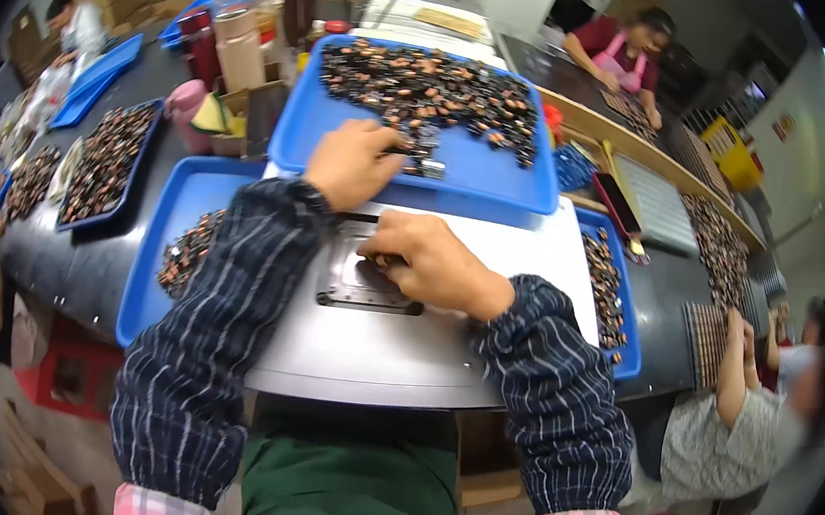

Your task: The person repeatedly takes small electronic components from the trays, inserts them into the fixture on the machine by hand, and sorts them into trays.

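My left hand (354, 163) reaches over the near edge of a large blue tray (290, 129). Its bent fingers are close together at the small black-and-copper parts (430, 88) heaped there; whatever lies between the fingertips is hidden. My right hand (437, 262) is curled, thumb and fingers pressed together, above a square metal fixture (368, 298) set in a silvery work plate (372, 354). What the right fingertips grip, if anything, is covered by the hand. A few silvery pieces (427, 166) lie in the tray beside my left fingers.
Lower blue trays with more parts flank the plate, one at left (146, 260) and one at right (629, 351). Jars (237, 28), a pink cup (189, 113) and a phone (618, 201) lie around. Co-workers (625, 54) sit along the tables.
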`<state>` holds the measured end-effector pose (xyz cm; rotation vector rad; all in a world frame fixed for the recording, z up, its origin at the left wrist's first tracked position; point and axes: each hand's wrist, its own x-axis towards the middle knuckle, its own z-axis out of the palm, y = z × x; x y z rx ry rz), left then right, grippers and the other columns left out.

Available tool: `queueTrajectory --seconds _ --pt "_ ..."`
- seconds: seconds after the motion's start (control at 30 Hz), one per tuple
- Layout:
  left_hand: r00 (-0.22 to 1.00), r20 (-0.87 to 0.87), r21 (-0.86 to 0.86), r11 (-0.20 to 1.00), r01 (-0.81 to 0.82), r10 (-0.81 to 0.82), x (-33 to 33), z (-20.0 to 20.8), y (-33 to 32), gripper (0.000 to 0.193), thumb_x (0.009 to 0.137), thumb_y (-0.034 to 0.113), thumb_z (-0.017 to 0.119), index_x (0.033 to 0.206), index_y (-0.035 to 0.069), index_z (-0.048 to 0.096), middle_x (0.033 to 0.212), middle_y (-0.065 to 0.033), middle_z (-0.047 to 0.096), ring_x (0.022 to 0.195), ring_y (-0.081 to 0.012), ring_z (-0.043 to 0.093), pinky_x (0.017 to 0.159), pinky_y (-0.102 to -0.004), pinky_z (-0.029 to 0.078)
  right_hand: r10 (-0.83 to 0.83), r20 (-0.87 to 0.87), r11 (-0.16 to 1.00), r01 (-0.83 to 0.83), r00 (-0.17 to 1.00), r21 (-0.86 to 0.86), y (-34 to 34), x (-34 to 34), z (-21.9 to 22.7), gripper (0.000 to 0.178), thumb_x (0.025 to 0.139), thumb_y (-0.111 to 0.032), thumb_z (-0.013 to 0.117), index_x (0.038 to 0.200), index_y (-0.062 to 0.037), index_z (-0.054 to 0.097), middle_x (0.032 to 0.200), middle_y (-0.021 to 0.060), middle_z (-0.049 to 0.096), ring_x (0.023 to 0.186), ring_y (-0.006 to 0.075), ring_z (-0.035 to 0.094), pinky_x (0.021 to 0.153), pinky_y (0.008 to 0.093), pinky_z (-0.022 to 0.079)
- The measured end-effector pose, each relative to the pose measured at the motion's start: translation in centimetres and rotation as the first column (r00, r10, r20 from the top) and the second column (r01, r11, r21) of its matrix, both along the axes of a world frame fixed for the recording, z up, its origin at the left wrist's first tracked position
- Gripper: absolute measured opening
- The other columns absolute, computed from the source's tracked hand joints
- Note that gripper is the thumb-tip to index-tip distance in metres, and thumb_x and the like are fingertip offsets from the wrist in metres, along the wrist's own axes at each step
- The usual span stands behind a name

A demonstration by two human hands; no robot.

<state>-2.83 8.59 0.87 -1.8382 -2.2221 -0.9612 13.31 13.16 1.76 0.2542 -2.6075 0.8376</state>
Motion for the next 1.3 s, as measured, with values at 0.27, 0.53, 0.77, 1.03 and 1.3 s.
queueTrajectory --seconds 0.27,0.53,0.77,1.03,1.3 --pt "0.975 0.197 0.016 0.994 -0.111 0.106 -1.3 0.0 -1.7 0.021 0.074 0.015 0.056 0.093 0.007 0.057 0.080 -0.0100 0.055 0.073 -0.0241 0.055 0.067 -0.0337 0.044 -0.673 -0.300 0.707 0.707 0.676 0.006 13.7 6.8 1.6 0.016 0.063 -0.004 0.061 0.079 -0.0046 0.064 0.074 0.0144 0.060 0.069 0.0275 0.058 0.064 0.0320 0.046" --pt "0.940 0.320 0.040 0.990 -0.136 0.116 -2.1 -0.3 -2.3 0.022 0.073 0.010 0.060 0.093 0.002 0.057 0.077 -0.0081 0.051 0.068 -0.0194 0.052 0.065 -0.0297 0.043 -0.987 0.097 0.153 0.930 0.127 0.336 20.4 12.4 -4.0 0.026 0.066 -0.011 0.061 0.092 -0.0111 0.064 0.091 0.0158 0.061 0.085 0.0315 0.058 0.075 0.0356 0.046" --pt "0.905 0.426 0.271 0.951 -0.151 0.022 -0.7 -0.5 -2.3 0.017 0.074 0.001 0.060 0.091 0.001 0.058 0.076 -0.0037 0.056 0.072 -0.0104 0.056 0.065 -0.0221 0.043 -0.709 -0.372 0.596 0.791 0.600 0.139 16.0 4.9 -1.0 0.029 0.069 -0.013 0.061 0.098 -0.0072 0.061 0.089 0.0100 0.061 0.081 0.0255 0.057 0.076 0.0336 0.043" --pt "0.961 0.263 0.160 0.979 -0.126 0.080 -0.9 -0.8 -3.2 0.018 0.074 0.009 0.058 0.091 0.003 0.058 0.077 -0.0087 0.059 0.071 -0.0180 0.056 0.066 -0.0281 0.044 -0.764 -0.139 0.512 0.722 0.630 0.466 12.4 1.6 -0.2 0.022 0.067 -0.016 0.065 0.089 -0.0129 0.060 0.082 0.0058 0.055 0.080 0.0242 0.054 0.072 0.0372 0.037" --pt "0.959 0.280 0.054 0.996 -0.066 0.048 0.6 0.3 -3.2 0.017 0.074 0.018 0.059 0.085 0.005 0.060 0.081 -0.0091 0.060 0.078 -0.0240 0.057 0.070 -0.0337 0.043 -0.778 -0.167 0.590 0.796 0.605 0.134 11.9 1.8 0.4 0.017 0.071 -0.009 0.062 0.086 -0.0019 0.059 0.066 0.0118 0.059 0.054 0.0210 0.057 0.054 0.0286 0.047"
